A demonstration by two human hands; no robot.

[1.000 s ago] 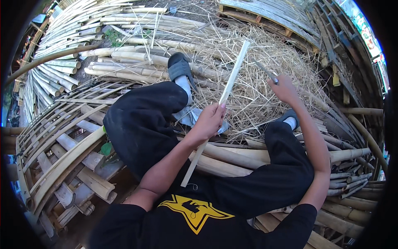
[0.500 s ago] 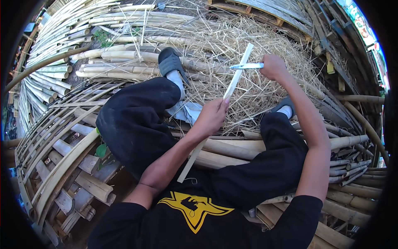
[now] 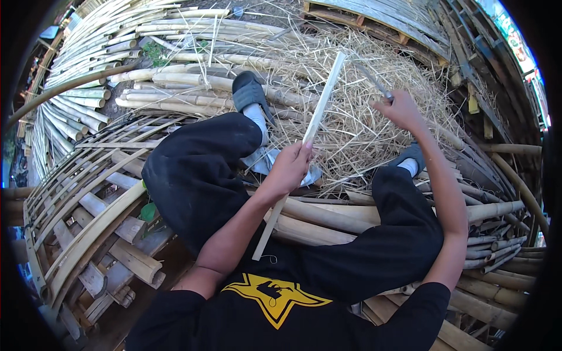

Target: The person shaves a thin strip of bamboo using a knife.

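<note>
My left hand [image 3: 291,168] is closed around the middle of a pale bamboo strip [image 3: 325,96]. The strip slants from my lap up and away to the right, its lower end by my shirt. To the right, my right hand [image 3: 400,111] grips a knife [image 3: 374,81] whose thin grey blade points up and left. The blade is apart from the strip and hard to pick out against the shavings. Most of the knife's handle is hidden in my fist.
Bamboo shavings [image 3: 380,64] cover the ground beyond my feet. Long bamboo poles [image 3: 193,79] lie at the far left, and a wooden pallet [image 3: 380,26] stands at the far right. A slatted bamboo frame [image 3: 99,205] is on my left. Cut bamboo [image 3: 322,212] lies beneath my legs.
My right hand has moved right and slightly down, taking the knife off the strip; the blade has turned to point more upward. My left hand, still holding the strip, has shifted slightly left.
</note>
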